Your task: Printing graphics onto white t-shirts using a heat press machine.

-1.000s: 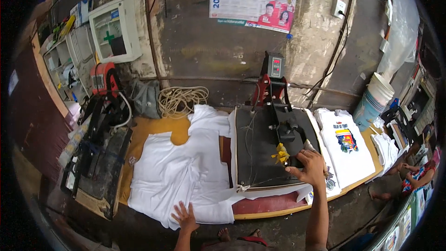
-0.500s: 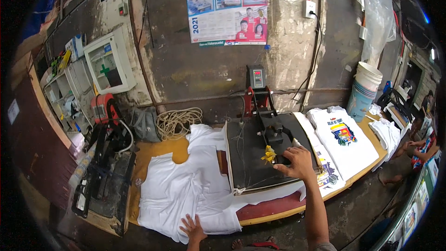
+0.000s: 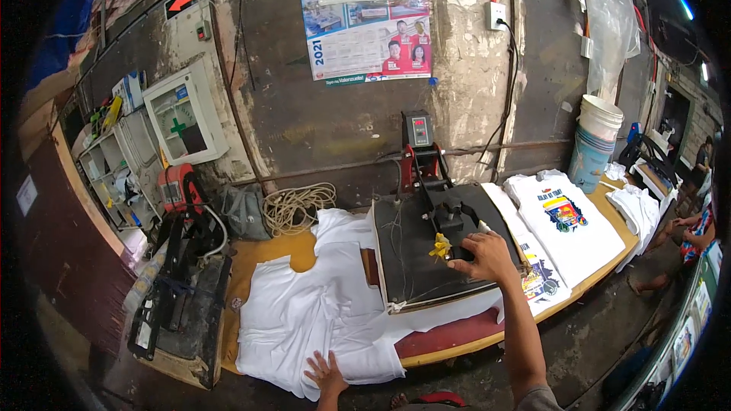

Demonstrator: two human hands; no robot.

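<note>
White shirt [image 3: 285,308]: on table [image 3: 255,253], beside black press [image 3: 411,259]; looks light, soft, crease-prone; pinch both hem corners.
Left hand [image 3: 326,373]: open, fingers spread on shirt's near edge.
Right hand [image 3: 489,257]: on press handle [image 3: 460,254]; can't tell from here if wrapped round.
Press: probably heavy, stiff, maybe hot; handle only.
</note>
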